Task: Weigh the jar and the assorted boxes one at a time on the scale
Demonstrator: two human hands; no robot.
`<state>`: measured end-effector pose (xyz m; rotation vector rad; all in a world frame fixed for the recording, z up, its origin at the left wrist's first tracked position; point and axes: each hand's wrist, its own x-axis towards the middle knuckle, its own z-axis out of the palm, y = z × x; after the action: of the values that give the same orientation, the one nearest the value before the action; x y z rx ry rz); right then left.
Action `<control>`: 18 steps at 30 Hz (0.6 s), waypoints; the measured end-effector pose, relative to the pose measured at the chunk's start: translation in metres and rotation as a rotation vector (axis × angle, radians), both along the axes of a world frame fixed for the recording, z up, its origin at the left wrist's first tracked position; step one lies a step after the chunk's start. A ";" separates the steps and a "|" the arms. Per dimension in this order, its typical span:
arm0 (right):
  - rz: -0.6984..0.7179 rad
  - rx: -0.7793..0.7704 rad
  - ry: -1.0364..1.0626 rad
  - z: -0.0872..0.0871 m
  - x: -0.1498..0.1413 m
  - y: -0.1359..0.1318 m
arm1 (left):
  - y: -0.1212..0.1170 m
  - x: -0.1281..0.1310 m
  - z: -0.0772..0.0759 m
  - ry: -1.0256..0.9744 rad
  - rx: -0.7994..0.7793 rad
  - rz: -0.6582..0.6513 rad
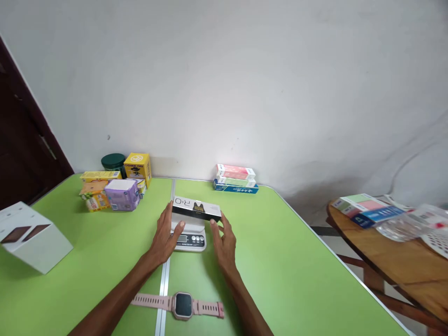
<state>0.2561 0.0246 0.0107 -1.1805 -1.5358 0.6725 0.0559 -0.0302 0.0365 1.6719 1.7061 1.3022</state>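
Note:
A long black-and-white toothpaste-style box (pixel 196 208) lies crosswise over the weighing plate of a small white kitchen scale (pixel 189 247). My left hand (pixel 164 235) is at the box's left end, fingers along it and thumb raised in front. At the other end, my right hand (pixel 224 240) has its fingers and thumb against the corner. The box sits between both hands; whether it rests fully on the plate I cannot tell. The scale's display and round buttons face me. Nearer to me lies a pink smartwatch (pixel 183 305) with its strap stretched out.
Left on the green table (pixel 280 252) stand a white box (pixel 38 238), a purple pack (pixel 122 194), a yellow box (pixel 137 168) and a dark green-lidded jar (pixel 113 161). Stacked slim boxes (pixel 236 179) are by the wall. A wooden side table (pixel 402 261) bears boxes and clear plastic.

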 end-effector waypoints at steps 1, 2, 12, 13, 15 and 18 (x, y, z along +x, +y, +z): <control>-0.052 -0.026 0.041 0.007 0.006 0.007 | 0.009 0.006 0.009 0.015 0.015 -0.035; -0.103 -0.048 0.081 0.015 0.013 0.017 | 0.020 0.013 0.018 0.024 0.026 -0.073; -0.305 0.123 0.042 0.080 0.097 0.204 | 0.209 0.097 0.074 0.001 0.099 -0.281; -0.325 0.119 0.021 0.084 0.102 0.223 | 0.226 0.102 0.075 -0.001 0.096 -0.287; -0.346 0.092 -0.023 0.087 0.110 0.254 | 0.256 0.109 0.073 0.006 0.078 -0.281; -0.333 0.012 -0.098 0.082 0.114 0.285 | 0.285 0.112 0.066 0.048 0.019 -0.260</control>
<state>0.3698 0.3095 0.0928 -1.4363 -1.3759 0.3876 0.1677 0.2551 0.1026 1.8766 1.4469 1.1672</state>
